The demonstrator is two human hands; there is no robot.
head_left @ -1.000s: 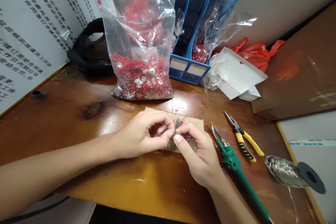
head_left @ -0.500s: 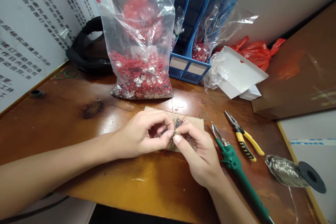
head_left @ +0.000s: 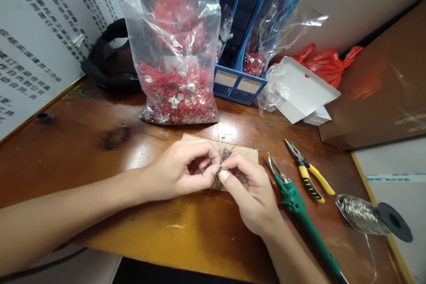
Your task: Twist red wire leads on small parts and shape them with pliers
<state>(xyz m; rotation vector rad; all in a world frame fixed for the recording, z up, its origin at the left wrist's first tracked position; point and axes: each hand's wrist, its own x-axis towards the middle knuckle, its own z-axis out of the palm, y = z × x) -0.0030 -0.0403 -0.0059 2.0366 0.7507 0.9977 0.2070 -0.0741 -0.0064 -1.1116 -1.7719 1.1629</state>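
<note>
Over a scorched piece of cardboard point(head_left: 251, 156), my two hands meet fingertip to fingertip. My left hand point(head_left: 189, 166) pinches thumb against forefinger at a small part with thin red wires point(head_left: 232, 149). From the other side my right hand point(head_left: 248, 182) pinches the same small part. One red wire end sticks up between the hands and another points down below them. The part itself is mostly covered by the fingertips, so its kind cannot be made out. To the right of my right hand lies a green soldering iron point(head_left: 294, 202).
Yellow-handled pliers point(head_left: 309, 173) and a solder spool point(head_left: 362, 215) lie at the right. Behind the cardboard stands a clear bag of red-wired parts point(head_left: 179, 93). Further back are a blue rack point(head_left: 239, 82), a white box point(head_left: 306, 88) and a black headset-like object point(head_left: 109, 71).
Both hands stay pinched in nearly the same place. The lower red wire end has shifted slightly to the right. The whole view has moved a little.
</note>
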